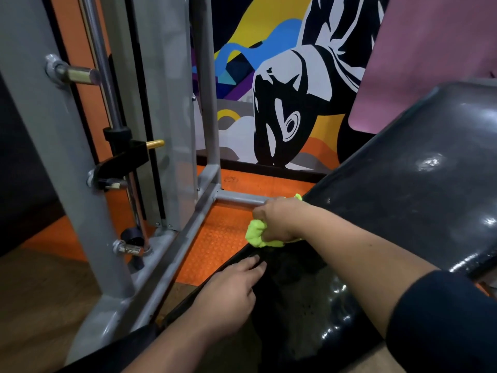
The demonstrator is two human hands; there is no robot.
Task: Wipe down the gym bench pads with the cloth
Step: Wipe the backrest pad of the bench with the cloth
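The black inclined back pad (419, 168) of the gym bench rises to the right, glossy with light spots. Below it lies the black seat pad (304, 300). My right hand (277, 219) grips a bunched neon yellow-green cloth (256, 234) at the lower left edge of the back pad, where the two pads meet. My left hand (228, 292) rests on the left edge of the seat pad with its fingers straight and flat. Most of the cloth is hidden under my right hand.
A grey steel machine frame (80, 184) with chrome pegs and a guide rod stands at the left; its base bars (174, 251) run along the orange rubber floor mat (220, 232). A painted wall mural (282, 90) is behind. Wooden flooring (40, 305) lies at lower left.
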